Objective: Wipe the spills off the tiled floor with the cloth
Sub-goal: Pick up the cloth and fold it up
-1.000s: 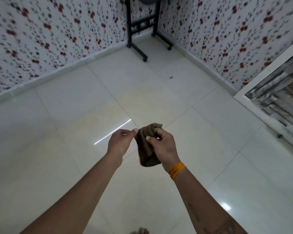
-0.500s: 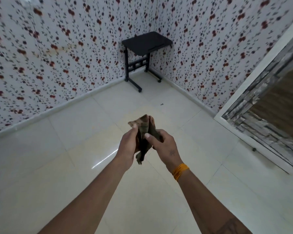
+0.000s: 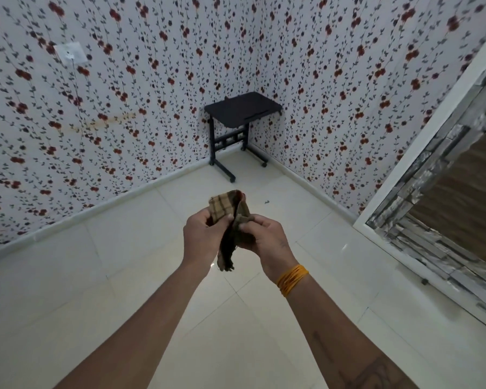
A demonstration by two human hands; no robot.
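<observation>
Both grips closed on a brown checked cloth [image 3: 230,220], left hand [image 3: 202,234] and right hand [image 3: 267,238] pinching it, held up above the tiled floor [image 3: 124,276], small black table [image 3: 243,108] in the far corner.

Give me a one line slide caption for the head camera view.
Both hands, left and right, grip a checked brown cloth above the tiled floor.

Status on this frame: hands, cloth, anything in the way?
Left hand and right hand both grip cloth, held above tiled floor. Small debris speck ahead. Nothing blocking.
</observation>
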